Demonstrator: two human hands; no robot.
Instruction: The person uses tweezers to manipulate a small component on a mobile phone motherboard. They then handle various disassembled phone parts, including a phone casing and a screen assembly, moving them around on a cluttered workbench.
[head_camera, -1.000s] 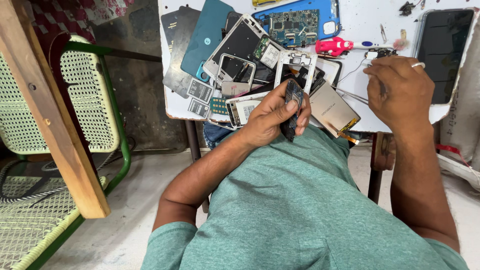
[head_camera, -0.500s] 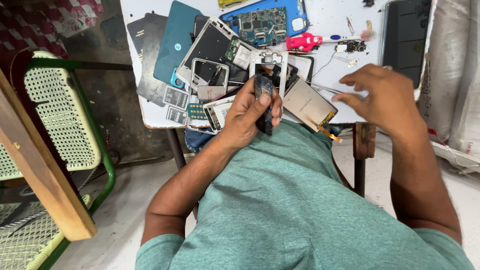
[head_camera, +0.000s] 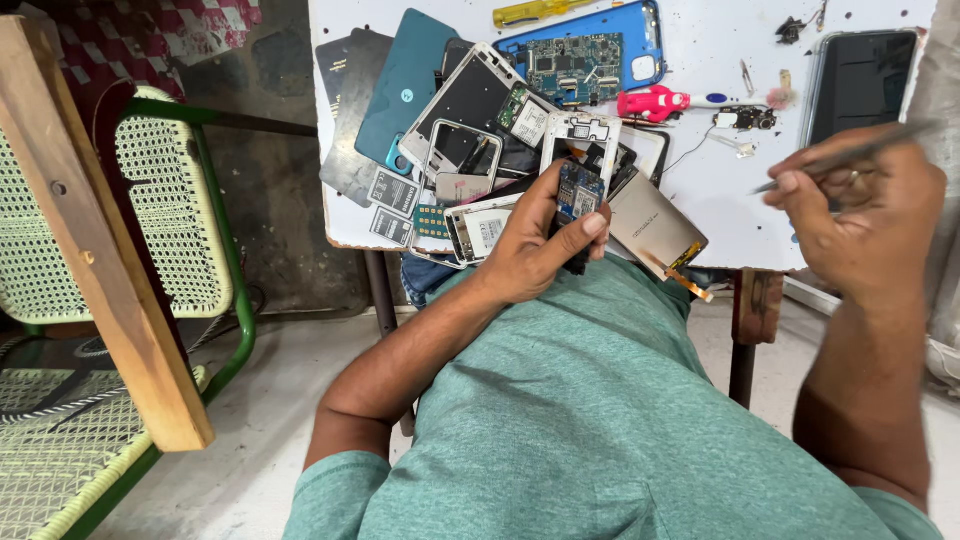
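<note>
White desk (head_camera: 720, 215) ahead of me, its left half covered with stripped phone frames, back covers and a blue-cased circuit board (head_camera: 585, 55); green wicker chair (head_camera: 150, 210) to the left. My left hand (head_camera: 535, 250) has its fingers closed around a small dark circuit board (head_camera: 578, 195), held over the desk's near edge above my lap. My right hand (head_camera: 865, 225) pinches a thin metal tool (head_camera: 850, 155), raised just right of it, apart from the board.
</note>
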